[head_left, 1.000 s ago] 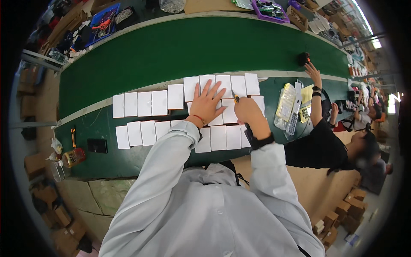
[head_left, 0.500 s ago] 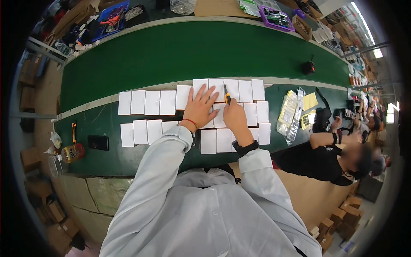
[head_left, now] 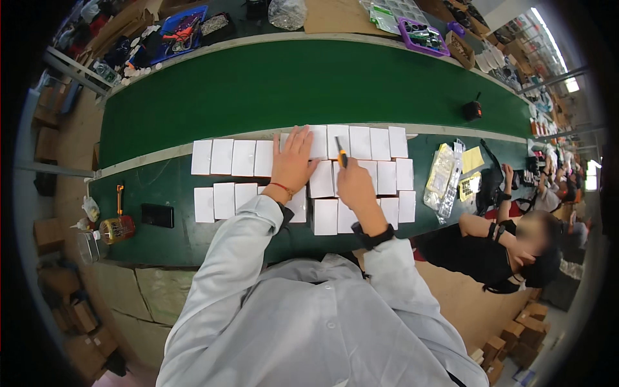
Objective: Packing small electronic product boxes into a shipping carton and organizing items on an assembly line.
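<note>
Just ahead, white boxes [head_left: 380,143] lie in rows on the green surface [head_left: 174,240]. The left hand [head_left: 293,162] presses flat on some, fingers straight and close together. The right hand [head_left: 356,186] has its fingers wrapped around an orange cutter [head_left: 342,155], its tip over a box.

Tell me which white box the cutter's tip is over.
The fourth white box from the right in the farthest row; only over this one is the tip of the orange cutter.

Can count over twenty white boxes [head_left: 202,157] (partly covered, no exact total), two wearer's hands [head_left: 292,168], one orange-and-black cutter [head_left: 342,153], one flat black rectangle [head_left: 157,215], one purple tray [head_left: 422,45].
</note>
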Available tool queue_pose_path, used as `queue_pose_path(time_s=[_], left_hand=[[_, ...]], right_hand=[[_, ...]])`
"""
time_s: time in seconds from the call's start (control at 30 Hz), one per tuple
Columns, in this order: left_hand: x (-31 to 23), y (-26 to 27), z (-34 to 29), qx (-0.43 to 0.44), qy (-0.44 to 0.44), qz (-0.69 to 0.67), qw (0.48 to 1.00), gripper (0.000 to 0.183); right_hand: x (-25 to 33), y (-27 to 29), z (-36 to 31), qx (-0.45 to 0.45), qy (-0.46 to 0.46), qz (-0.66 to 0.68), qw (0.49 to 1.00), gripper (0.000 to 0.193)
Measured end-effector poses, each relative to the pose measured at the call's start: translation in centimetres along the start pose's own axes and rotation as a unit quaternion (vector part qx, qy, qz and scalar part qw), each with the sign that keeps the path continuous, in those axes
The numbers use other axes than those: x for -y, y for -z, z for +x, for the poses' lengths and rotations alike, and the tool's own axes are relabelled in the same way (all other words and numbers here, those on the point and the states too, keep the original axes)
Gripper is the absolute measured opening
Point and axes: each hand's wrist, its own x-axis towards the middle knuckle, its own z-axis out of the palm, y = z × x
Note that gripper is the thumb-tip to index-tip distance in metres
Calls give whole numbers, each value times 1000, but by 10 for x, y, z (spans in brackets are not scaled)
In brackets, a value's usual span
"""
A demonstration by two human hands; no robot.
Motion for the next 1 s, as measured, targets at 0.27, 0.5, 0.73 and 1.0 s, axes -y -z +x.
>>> queue_pose_path(time_s=[0.27,0.5,0.73,1.0], left_hand=[[16,1,-16,58,-15,11,998,72],[18,-1,-19,38,-13,18,999,72],[8,-3,-10,42,-31,12,999,72],[4,5,-23,21,10,46,999,73]], right_hand=[[24,-41,13,-23,-17,26,999,24],[25,-43,9,-15,-17,31,999,25],[-11,-44,49,44,53,-69,995,26],[-3,-5,-58,62,-64,104,991,23]])
